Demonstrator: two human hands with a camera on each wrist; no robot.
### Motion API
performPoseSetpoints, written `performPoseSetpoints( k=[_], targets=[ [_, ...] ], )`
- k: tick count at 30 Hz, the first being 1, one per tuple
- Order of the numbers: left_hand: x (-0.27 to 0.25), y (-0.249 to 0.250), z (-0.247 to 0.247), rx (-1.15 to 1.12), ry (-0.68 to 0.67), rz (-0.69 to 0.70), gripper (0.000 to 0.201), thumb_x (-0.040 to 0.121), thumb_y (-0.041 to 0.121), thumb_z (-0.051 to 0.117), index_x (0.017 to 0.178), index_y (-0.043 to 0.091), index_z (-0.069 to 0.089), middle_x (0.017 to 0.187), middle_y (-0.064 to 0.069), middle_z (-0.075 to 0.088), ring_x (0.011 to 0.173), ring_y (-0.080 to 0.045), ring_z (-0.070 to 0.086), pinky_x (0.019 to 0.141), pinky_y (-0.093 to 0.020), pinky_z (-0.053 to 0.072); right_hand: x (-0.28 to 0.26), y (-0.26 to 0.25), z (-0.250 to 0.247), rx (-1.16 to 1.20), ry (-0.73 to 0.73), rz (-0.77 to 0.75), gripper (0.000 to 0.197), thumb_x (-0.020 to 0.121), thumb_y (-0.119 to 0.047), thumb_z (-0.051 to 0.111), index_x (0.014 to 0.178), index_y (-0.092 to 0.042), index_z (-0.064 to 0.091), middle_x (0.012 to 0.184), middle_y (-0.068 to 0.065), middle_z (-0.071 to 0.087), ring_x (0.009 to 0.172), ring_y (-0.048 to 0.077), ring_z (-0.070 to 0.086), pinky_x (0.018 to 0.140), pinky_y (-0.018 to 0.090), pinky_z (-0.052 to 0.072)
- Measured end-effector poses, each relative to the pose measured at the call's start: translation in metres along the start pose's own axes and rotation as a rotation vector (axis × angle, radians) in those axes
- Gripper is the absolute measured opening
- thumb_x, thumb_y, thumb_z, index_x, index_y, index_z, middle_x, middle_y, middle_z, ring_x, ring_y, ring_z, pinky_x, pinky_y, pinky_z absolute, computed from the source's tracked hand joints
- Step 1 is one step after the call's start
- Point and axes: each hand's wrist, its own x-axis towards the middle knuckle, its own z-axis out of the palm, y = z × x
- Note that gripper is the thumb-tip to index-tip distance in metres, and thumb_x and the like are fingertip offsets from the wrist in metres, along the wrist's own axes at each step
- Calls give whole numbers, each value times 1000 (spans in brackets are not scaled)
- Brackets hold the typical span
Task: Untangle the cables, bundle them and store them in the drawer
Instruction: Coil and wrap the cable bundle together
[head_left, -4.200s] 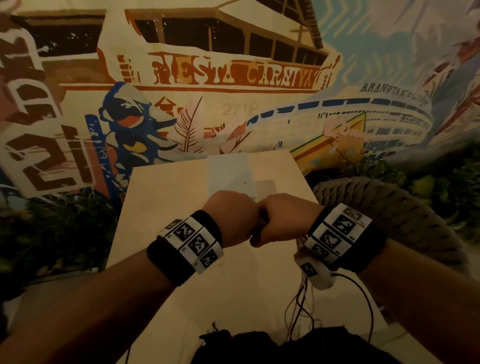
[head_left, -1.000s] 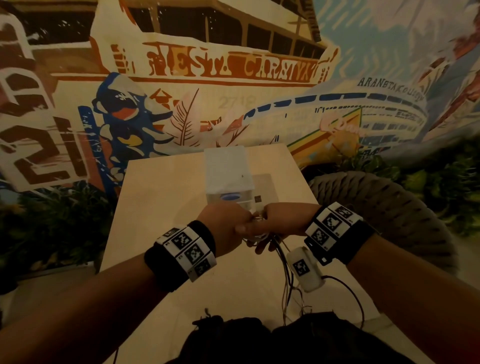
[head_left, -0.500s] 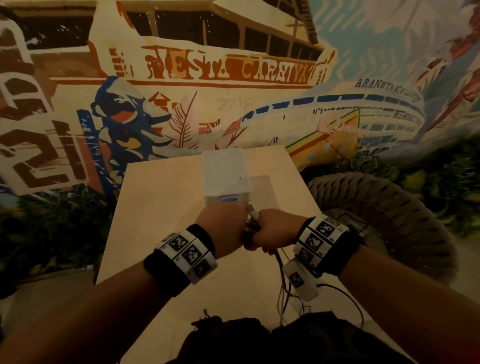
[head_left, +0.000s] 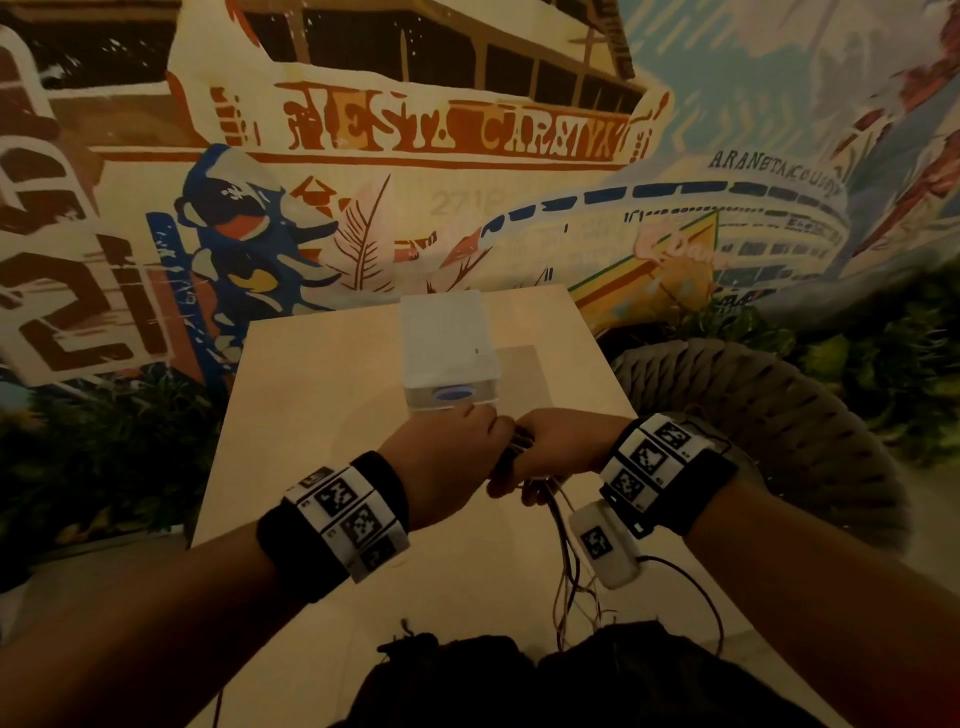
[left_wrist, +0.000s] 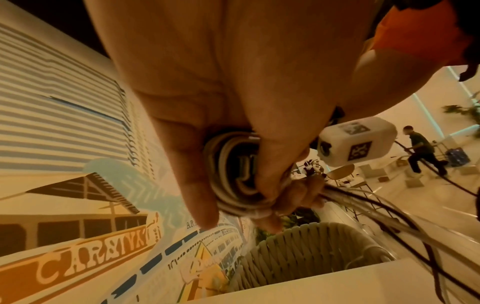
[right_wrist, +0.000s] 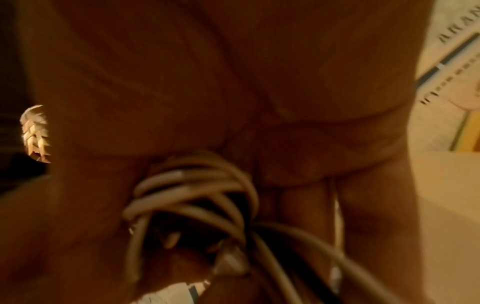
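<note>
Before a painted mural, over the pale table (head_left: 322, 395) just near of the small white drawer box (head_left: 449, 358), left hand (head_left: 441, 462) and right hand (head_left: 561, 447) both grip the coiled cables (left_wrist: 233, 174), loose ends trailing nearward.

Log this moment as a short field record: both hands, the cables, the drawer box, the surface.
left hand: grips the coiled cable bundle
right hand: holds the same coil, meeting the left hand
loose cable ends: hang from the hands toward the person's lap
drawer box: white, on the table just beyond the hands; open or closed cannot be told
table: light wood
stage: coil in hand, not yet stored
</note>
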Motion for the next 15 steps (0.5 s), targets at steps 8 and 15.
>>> performPoseSetpoints(
  k=[8,15],
  targets=[
    [5,-15,1,-318,41,-90,70,89,44,70,147,30,33,134,5,58,117,-17,60,92,-29,51,-5,6,1,-159,96,-43,11,92,-25,67,91,-15,69,70,-2,66,64,15,66,72,32,59],
    [-3,-30,11,-1155,32,-89,87,69,50,86,142,45,39,132,18,60,117,-3,60,96,-39,56,-19,4,-10,179,150,-380,20,95,-7,60,111,5,64,78,8,67,67,28,65,68,38,57]
  ],
)
